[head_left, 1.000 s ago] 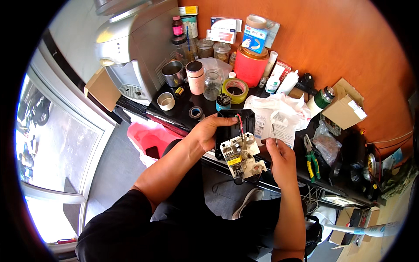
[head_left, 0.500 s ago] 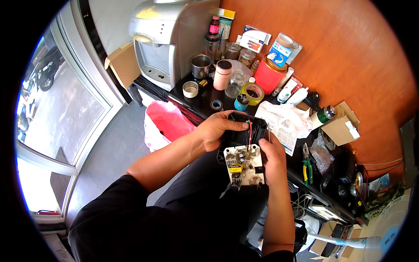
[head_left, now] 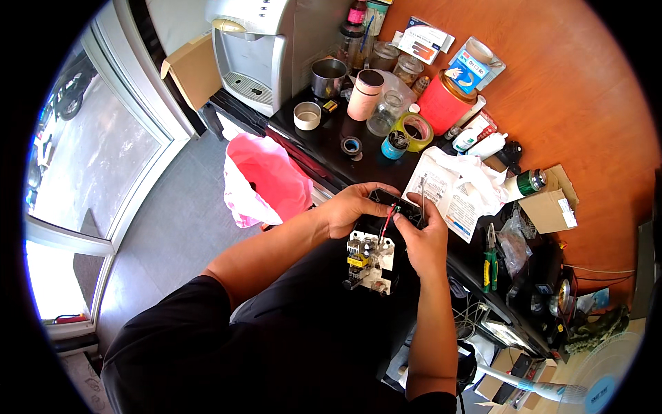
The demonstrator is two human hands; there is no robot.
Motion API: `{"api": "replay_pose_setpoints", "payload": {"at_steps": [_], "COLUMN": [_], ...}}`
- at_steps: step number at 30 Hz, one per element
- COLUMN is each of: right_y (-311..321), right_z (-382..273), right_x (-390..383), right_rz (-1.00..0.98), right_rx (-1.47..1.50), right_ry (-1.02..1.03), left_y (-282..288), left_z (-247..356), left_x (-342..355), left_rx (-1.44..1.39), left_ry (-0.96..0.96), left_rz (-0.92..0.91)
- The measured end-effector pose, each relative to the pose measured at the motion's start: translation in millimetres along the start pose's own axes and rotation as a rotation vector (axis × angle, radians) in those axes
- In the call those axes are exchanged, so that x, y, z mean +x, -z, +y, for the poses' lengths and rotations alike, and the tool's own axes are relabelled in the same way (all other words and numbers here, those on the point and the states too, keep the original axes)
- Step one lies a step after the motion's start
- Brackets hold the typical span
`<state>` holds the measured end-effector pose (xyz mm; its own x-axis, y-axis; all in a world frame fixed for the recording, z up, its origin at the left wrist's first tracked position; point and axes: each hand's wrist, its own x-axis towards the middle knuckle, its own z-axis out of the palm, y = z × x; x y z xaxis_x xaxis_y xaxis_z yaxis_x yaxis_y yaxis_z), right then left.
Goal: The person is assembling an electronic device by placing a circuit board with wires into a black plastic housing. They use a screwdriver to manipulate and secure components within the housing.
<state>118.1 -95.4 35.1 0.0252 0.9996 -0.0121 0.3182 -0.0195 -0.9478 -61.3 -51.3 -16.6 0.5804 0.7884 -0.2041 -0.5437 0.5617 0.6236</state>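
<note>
Between both hands sits a black plastic housing (head_left: 376, 200), tilted and partly covered by fingers. My left hand (head_left: 355, 209) grips its left side, the thumb laid across it. On the right side my right hand (head_left: 422, 233) is closed round it, with the thumb close to a small green part (head_left: 396, 208) where wires end. From there red and dark wires (head_left: 387, 224) run down to a white circuit board (head_left: 372, 261) with a yellow-wrapped transformer (head_left: 358, 261) and dark components. The board hangs below the housing, over my dark-clothed lap, and neither hand touches it.
A black table holds a silver cup (head_left: 307, 116), a pink tumbler (head_left: 365, 95), tape rolls (head_left: 416, 131), a printed paper sheet (head_left: 441, 190) and green-handled pliers (head_left: 490, 265). A pink bag (head_left: 265, 183) stands left of the table. A fan (head_left: 603, 386) is at lower right.
The housing has tipped so less of its inside shows. My right thumb has moved up to the wire ends. The board has shifted slightly left and now hangs apart from my right hand.
</note>
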Motion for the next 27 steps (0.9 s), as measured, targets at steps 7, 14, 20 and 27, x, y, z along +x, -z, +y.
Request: {"api": "replay_pose_setpoints", "payload": {"at_steps": [7,14,20,27], "right_y": [-5,-6,4,8], "right_z": [1,4,1,5], "right_x": [-2,-5,-4,-6], "right_rz": [0.062,0.051,-0.048,0.031], "right_rx": [0.034,0.179,0.141,0.139], "right_ry": [0.066,0.064,0.086,0.125], "left_y": [-4,-4,-7,-15], "left_z": [3,2,3,4], "left_x": [-3,-4,-3,1], "left_rx": [0.041,0.138,0.181,0.179], "left_ry": [-0.026,-0.076,-0.080,-0.066], "left_rz": [0.007,0.010,-0.007,-0.030]}}
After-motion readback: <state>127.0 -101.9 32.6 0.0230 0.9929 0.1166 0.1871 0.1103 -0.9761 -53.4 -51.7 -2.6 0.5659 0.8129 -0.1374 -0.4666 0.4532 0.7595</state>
